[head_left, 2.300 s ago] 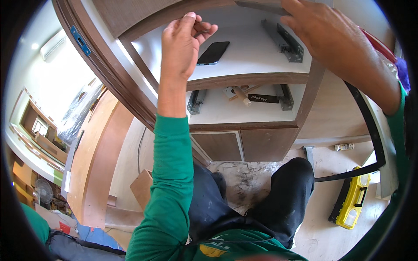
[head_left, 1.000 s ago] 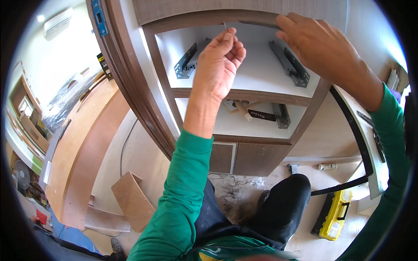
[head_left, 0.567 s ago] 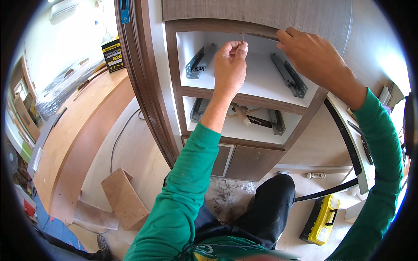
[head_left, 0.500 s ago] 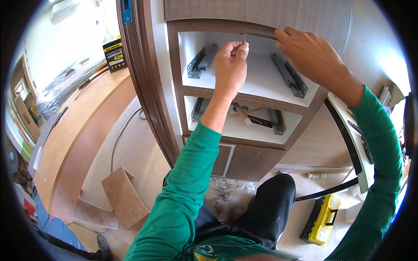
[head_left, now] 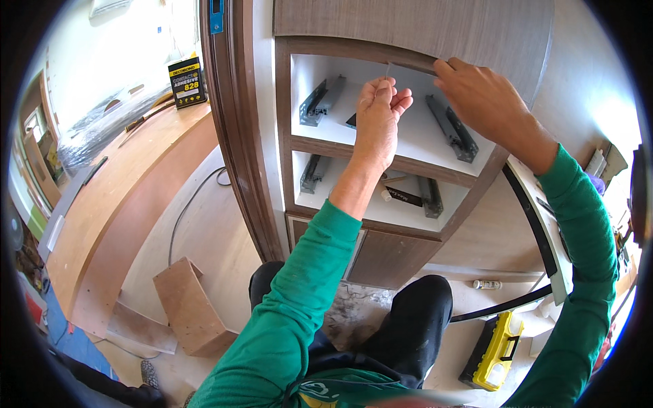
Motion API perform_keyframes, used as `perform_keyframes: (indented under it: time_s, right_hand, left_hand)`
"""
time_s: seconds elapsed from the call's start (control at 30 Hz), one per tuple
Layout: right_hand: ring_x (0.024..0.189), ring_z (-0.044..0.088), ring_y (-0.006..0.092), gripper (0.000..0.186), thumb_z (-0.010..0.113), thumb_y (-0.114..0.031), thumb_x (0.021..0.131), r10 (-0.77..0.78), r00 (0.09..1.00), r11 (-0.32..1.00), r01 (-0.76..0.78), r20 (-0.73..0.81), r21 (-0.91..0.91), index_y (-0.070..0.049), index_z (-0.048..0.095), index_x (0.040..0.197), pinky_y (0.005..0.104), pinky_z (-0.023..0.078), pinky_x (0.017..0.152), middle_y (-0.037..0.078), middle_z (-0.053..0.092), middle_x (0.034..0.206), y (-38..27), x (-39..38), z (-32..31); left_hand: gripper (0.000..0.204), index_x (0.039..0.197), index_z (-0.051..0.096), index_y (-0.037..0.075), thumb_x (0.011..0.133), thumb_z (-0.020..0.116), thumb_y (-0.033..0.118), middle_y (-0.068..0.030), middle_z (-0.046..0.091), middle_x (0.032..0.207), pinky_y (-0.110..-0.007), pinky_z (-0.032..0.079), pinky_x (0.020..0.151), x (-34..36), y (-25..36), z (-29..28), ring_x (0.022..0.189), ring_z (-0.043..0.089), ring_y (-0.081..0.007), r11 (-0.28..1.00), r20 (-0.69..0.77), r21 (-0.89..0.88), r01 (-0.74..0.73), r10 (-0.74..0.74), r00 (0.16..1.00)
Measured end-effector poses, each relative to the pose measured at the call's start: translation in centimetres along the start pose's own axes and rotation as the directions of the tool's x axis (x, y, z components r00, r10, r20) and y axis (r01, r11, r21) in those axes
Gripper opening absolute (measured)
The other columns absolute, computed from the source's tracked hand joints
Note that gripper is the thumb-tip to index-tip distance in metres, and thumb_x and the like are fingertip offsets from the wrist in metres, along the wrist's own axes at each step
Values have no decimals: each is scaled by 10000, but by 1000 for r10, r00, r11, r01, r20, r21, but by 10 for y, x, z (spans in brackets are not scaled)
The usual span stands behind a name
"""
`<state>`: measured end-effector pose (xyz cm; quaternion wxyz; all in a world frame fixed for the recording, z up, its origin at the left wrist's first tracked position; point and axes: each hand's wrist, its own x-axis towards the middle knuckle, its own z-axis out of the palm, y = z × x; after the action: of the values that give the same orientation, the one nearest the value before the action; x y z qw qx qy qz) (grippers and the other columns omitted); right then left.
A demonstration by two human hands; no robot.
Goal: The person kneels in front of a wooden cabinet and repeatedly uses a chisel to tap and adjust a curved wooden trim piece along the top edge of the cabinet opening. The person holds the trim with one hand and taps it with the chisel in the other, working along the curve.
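My left hand (head_left: pixel 376 119) pinches a thin strip (head_left: pixel 388 70) at its fingertips, just below the top rail (head_left: pixel 340 49) of a wooden cabinet's upper opening. My right hand (head_left: pixel 491 107) is closed at that rail's right part, its fingertips curled on the edge; what they hold is unclear. The upper opening has a metal drawer runner (head_left: pixel 314 102) at the left, another (head_left: pixel 450 128) at the right, and a dark object (head_left: pixel 352 121) partly hidden by my left hand. The lower opening (head_left: pixel 360 207) holds more runners, a wooden-handled tool and small pieces.
A wooden counter (head_left: pixel 115 183) at left carries an adhesive can (head_left: pixel 186 83). A plywood piece (head_left: pixel 187 302) and cable (head_left: pixel 190 204) lie on the floor, near another person's leg (head_left: pixel 88 367). At right are a yellow-black toolbox (head_left: pixel 493 350), a tube (head_left: pixel 487 284) and a curved black strip (head_left: pixel 527 207).
The view has swung, bringing the adhesive can into sight. My left hand has moved from open-fingered to pinching a thin strip under the rail. The dark blade-like piece earlier by my right hand is indistinct now.
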<state>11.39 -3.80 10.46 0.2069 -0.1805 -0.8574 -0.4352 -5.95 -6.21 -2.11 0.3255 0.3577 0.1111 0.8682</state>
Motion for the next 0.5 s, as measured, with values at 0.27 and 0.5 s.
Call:
perform_keyframes:
  time_s: [0.27, 0.5]
  right_hand:
    - [892, 798, 380, 209, 650, -146, 1042, -15, 1000, 998, 16, 15, -68, -8, 584, 1183, 436, 668, 729, 190, 737, 1058, -4, 5, 0]
    - [867, 807, 368, 225, 674, -136, 1016, 19, 1000, 989, -16, 22, -147, -32, 547, 1169, 402, 673, 688, 174, 735, 1055, -8, 5, 11]
  left_hand:
    - [818, 1462, 387, -100, 988, 830, 399, -175, 577, 1275, -453, 499, 1213, 12, -19, 21, 1288, 622, -321, 987, 47, -158, 20, -13, 999]
    - [1159, 1618, 147, -164, 919, 895, 379, -205, 593, 1313, -413, 498, 1219, 20, -29, 40, 1306, 620, -305, 935, 129, -350, 61, -17, 992]
